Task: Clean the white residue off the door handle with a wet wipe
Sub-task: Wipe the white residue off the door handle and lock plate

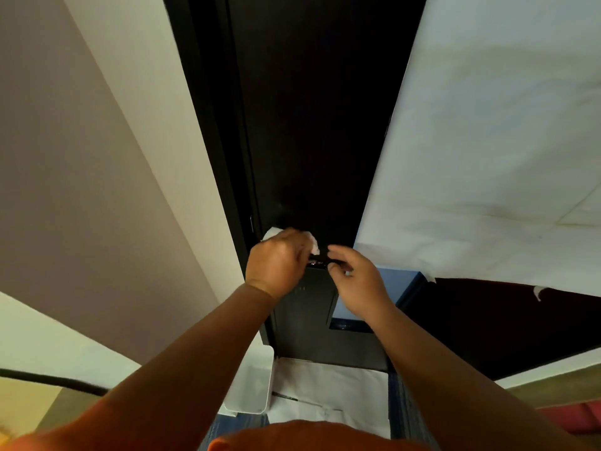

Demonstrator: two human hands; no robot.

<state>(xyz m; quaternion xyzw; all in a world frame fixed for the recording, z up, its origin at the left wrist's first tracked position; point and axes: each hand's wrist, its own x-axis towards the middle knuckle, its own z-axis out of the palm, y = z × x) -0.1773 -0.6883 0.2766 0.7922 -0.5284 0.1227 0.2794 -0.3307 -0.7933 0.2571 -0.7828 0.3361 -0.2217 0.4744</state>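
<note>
Door handle (320, 259) between both hands: left hand (276, 262) clutching wet wipe (271, 232), right hand (356, 276) pinching its end (dark door (309, 125)).

Tight squeeze here: both hands crowd the door handle (320, 259), left hand (276, 263) and right hand (356, 281) nearly touching. Above them the dark door (312, 125) lies bare and open. The white sheet (487, 141) hems the right; the white tray (250, 382) blocks low left.
</note>
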